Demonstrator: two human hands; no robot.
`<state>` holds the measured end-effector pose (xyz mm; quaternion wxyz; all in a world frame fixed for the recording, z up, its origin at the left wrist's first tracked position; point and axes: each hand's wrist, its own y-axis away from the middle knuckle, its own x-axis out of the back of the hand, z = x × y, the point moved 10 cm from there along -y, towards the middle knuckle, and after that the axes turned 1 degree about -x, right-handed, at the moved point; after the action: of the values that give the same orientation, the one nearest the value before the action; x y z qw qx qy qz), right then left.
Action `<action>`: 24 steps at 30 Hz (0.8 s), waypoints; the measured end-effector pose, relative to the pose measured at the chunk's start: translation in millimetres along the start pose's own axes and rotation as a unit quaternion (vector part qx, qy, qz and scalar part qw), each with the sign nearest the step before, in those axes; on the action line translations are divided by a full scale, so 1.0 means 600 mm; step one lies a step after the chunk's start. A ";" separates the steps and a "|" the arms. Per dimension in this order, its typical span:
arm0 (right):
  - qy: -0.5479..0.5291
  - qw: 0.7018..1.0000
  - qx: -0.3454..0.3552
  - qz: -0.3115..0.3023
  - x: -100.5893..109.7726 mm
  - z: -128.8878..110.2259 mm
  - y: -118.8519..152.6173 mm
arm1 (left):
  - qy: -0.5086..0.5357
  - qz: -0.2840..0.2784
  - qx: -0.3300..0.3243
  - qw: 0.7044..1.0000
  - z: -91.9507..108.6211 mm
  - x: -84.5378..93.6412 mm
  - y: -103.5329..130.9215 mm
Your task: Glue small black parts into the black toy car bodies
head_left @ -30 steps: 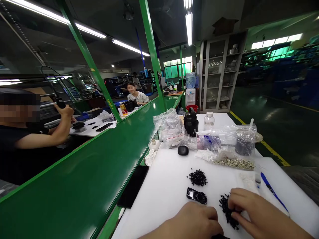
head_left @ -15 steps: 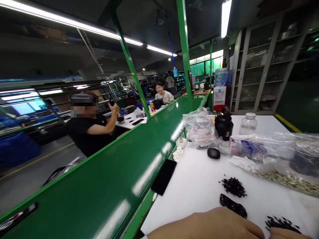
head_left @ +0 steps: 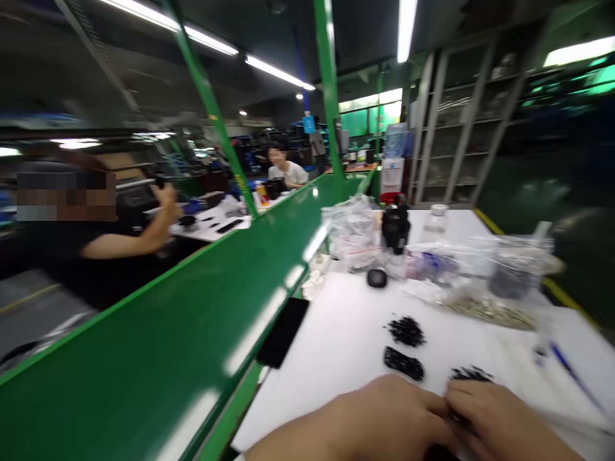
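My left hand (head_left: 389, 410) and my right hand (head_left: 502, 416) meet low over the white tabletop (head_left: 331, 346), fingers bent and pressed together. Something dark shows between their fingertips, too blurred and covered to name. Just beyond the right hand lies a pile of small black pieces (head_left: 471, 373), partly hidden by it. Farther off is an oblong black item (head_left: 403, 363), speckled with light spots, and behind that a second heap of small black pieces (head_left: 407, 331).
A black phone-like slab (head_left: 283, 333) lies along the green partition (head_left: 192, 333). Behind the piles are a black rounded object (head_left: 377, 278), clear plastic bags (head_left: 353, 230), a black bottle (head_left: 395, 227), a bag of pale pieces (head_left: 490, 312) and a blue pen (head_left: 571, 368). Two people sit across the partition.
The view has swung to the right, so the tabletop and people appear farther left. More of both hands now shows, the right one especially, and the blue pen has come into view.
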<state>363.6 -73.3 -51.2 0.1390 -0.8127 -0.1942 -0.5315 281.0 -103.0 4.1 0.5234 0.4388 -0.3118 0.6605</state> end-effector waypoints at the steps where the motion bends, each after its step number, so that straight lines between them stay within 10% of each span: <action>1: 0.002 1.000 -0.011 -0.008 0.022 -0.010 0.000 | -0.015 0.011 0.013 1.000 -0.005 0.002 -0.005; 9: -0.023 0.996 -0.071 0.053 0.138 0.026 0.000 | 0.020 0.009 0.140 0.990 -0.052 0.007 -0.019; 15: -0.049 0.993 -0.075 0.075 0.140 0.040 -0.001 | 0.021 0.009 0.165 0.986 -0.059 0.009 -0.024; 24: -0.013 0.992 0.007 -0.122 0.080 -0.049 0.028 | -0.014 0.012 0.165 0.986 -0.072 0.028 -0.012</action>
<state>365.1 -92.9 4.4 0.0769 -0.7886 -0.2972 -0.5328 275.8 -56.5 0.8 0.4316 0.5246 -0.2110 0.7028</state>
